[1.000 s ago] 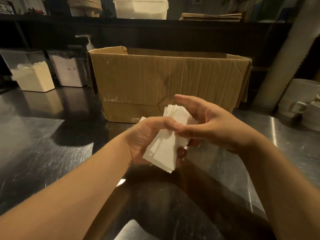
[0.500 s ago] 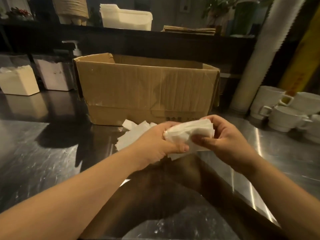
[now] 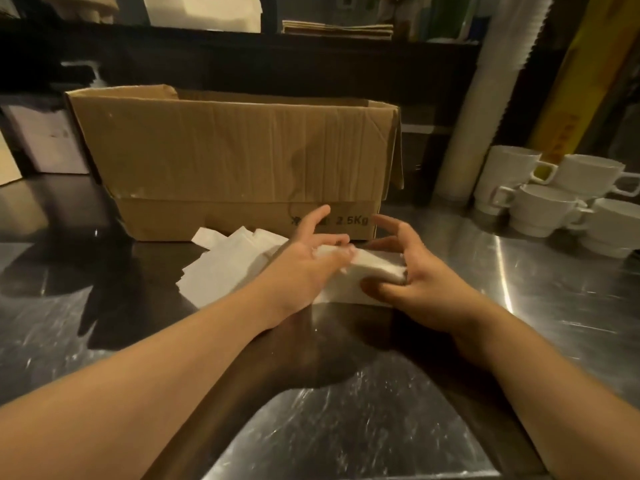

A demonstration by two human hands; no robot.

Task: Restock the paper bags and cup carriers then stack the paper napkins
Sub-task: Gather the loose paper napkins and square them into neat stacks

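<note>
Napkins (image 3: 367, 271) have come down from mid-air onto the tabletop (image 3: 519, 289), beside the loose pile (image 3: 225, 268). Right hand (image 3: 415, 282) pinches the stack's end, left hand (image 3: 308, 261) presses on it, fingers loose. Squaring-up stage, looks like.

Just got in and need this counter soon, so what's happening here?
A person is tidying paper napkins on the steel counter. The left hand rests on a napkin stack while the right hand grips its end. More loose napkins lie fanned out to the left, in front of an open cardboard box. White cups stand at the right.
</note>
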